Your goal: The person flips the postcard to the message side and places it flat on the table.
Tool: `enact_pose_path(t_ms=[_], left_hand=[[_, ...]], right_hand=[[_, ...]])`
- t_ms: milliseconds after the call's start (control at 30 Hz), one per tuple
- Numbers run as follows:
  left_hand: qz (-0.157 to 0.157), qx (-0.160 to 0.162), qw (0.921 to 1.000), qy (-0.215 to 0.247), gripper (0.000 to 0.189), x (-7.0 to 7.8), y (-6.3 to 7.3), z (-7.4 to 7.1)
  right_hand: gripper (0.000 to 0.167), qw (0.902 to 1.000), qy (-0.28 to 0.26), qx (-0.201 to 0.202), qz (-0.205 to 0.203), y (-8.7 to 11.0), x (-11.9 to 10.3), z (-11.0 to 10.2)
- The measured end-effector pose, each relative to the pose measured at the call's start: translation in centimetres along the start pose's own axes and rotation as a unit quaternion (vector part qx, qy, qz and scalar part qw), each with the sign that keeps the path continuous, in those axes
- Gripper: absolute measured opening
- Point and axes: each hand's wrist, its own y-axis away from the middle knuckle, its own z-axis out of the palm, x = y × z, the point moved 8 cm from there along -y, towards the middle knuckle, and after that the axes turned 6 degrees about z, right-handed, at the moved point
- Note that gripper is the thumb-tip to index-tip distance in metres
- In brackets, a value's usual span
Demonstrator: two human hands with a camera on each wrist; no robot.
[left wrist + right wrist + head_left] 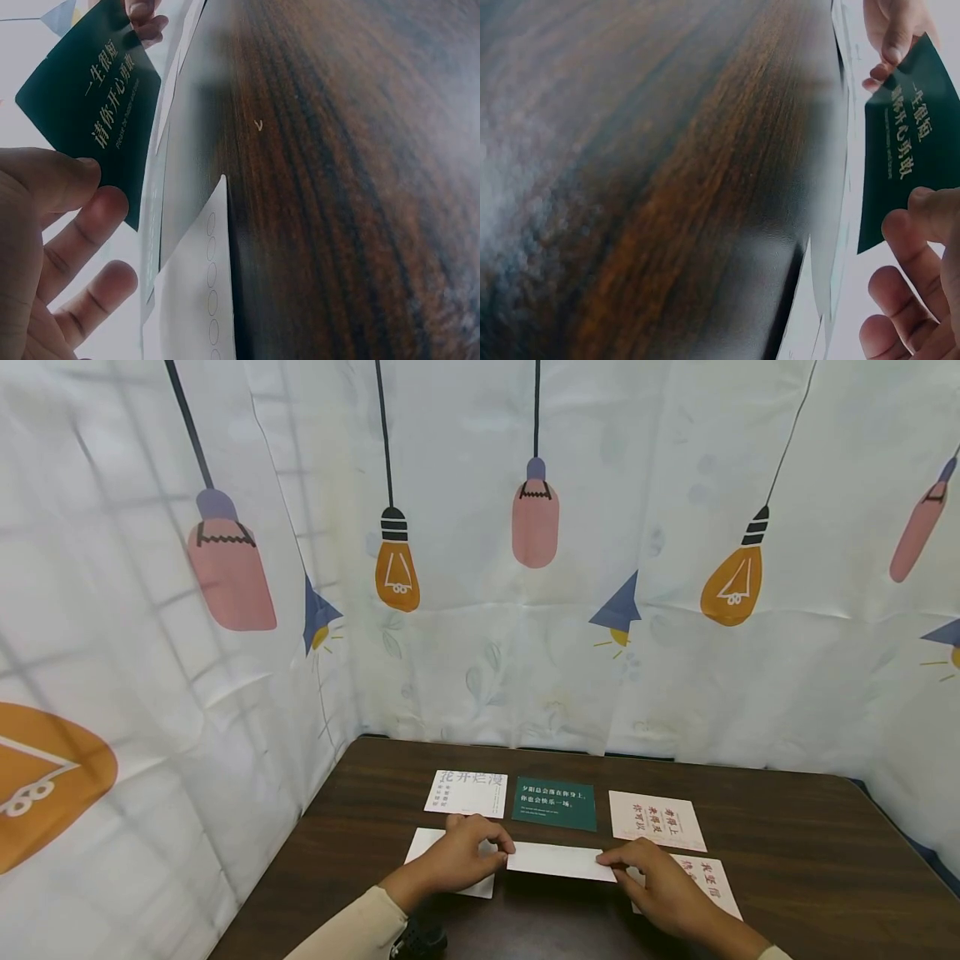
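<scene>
Both hands hold one postcard (561, 862) up between them, tilted over the table's middle. Its upper side looks plain white from the head. In the wrist views the other side of the postcard (94, 97) is dark green with gold lettering. My left hand (467, 853) pinches one end between thumb and forefinger, the other fingers loosely bent. At the opposite end, the thumb and fingertips of my right hand (658, 887) pinch a corner. Under the left hand lies a white card (423, 843), partly covered; a card with red lettering (708, 885) lies partly behind the right hand.
Farther back on the dark wooden table (795, 835) lie a white card with grey lettering (480, 797), a green card (555, 814) and a pale card with red lettering (637, 827), in a row. A white printed curtain (465, 677) hangs behind the table and along its left.
</scene>
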Motion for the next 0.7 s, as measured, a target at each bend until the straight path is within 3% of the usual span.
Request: enact_pose_path(t_ms=[400,700], left_hand=[[0.0,-0.004,1.0,-0.007,0.021,-0.09,-0.05,0.08],[0.002,-0.014,0.9998,-0.013,0.007,0.05,-0.04,0.12]], right_hand=[[0.033,0.9996,0.026,-0.008,0.01,0.2,-0.14,0.02],[0.029,0.999,0.04,-0.016,0.009,0.2,-0.06,0.26]])
